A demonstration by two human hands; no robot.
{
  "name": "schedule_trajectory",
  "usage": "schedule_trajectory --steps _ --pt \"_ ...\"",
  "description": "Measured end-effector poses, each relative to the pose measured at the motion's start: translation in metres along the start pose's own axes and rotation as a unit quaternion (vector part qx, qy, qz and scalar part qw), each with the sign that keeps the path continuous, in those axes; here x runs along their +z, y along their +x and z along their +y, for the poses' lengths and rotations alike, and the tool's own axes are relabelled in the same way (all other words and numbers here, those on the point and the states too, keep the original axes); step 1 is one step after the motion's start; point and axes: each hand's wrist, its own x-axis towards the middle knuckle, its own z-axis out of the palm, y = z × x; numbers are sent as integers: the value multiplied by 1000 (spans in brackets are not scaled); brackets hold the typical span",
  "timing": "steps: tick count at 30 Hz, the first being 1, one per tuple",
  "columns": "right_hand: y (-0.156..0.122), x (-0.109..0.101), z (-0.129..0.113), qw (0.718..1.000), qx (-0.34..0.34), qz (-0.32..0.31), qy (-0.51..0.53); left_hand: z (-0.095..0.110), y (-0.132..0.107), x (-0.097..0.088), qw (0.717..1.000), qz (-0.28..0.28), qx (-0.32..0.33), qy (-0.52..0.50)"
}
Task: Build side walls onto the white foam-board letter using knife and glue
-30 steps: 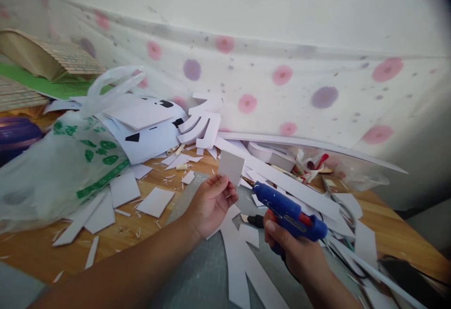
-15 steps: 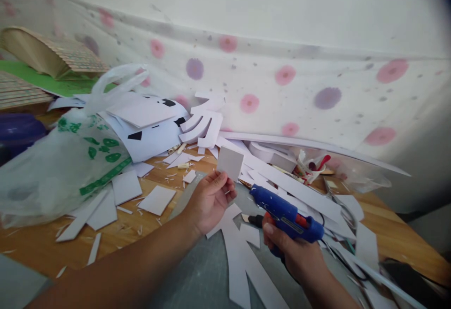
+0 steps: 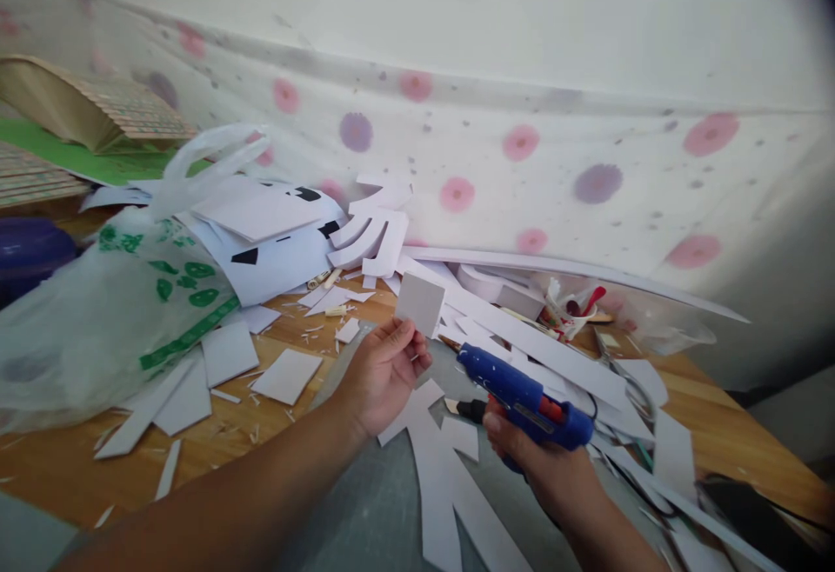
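Between the thumb and fingers of my left hand (image 3: 390,372) is a small square of white foam board (image 3: 421,301), held up by its lower edge. My right hand (image 3: 544,459) grips a blue hot glue gun (image 3: 522,394). Its copper-coloured nozzle (image 3: 449,342) points left, close to the board's lower right corner; I cannot tell whether they touch. Below the gun, a black-handled tool (image 3: 466,409) with a pale tip lies on the grey-green mat (image 3: 365,485). Beneath my hands rests a large white cut-out with pointed branches (image 3: 440,485).
White strips (image 3: 541,350) are piled at the right, near a cup (image 3: 564,311) with a red spoon. A plastic bag (image 3: 117,320) with green print fills the left side. Board pieces (image 3: 287,375) and scraps litter the wooden table (image 3: 222,433). A dotted sheet (image 3: 483,146) covers the lower wall.
The whole view has shifted slightly, so things appear a little further left. Both hands keep their hold, and the nozzle stays near the board's corner.
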Motion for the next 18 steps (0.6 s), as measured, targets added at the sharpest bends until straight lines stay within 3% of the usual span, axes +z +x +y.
schedule_trajectory --steps 7,18 --pt "6 -5 -9 995 -63 10 72 -3 -2 0 999 -15 -29 7" --pt "3 2 -15 995 -23 -3 98 -6 -2 0 998 -37 -46 20"
